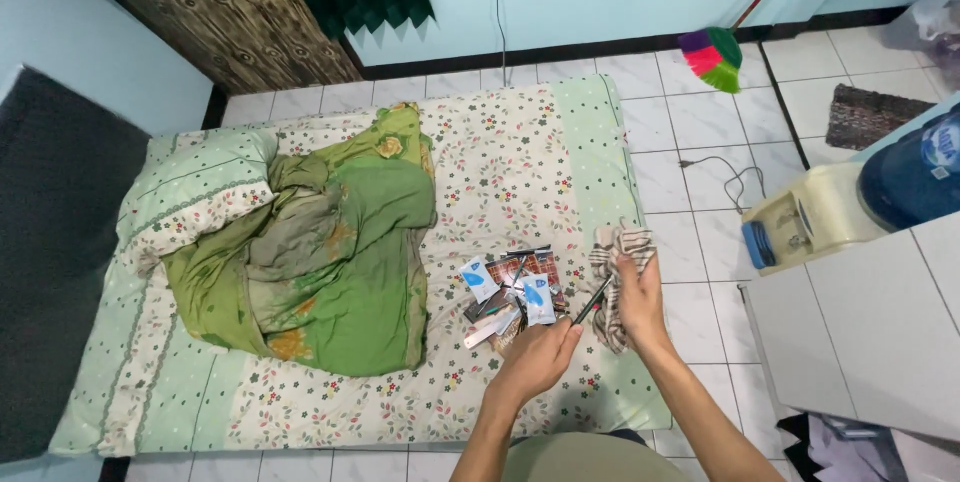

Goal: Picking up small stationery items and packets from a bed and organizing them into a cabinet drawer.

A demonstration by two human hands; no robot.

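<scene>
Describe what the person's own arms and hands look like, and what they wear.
Both forearms are bare from the bottom edge of the frame up to the fingers: no sleeves, no gloves. No watch, bracelet or ring shows on the left hand or the right hand, though the view is too small to rule out a thin ring. An olive-green garment covers the body below.
</scene>
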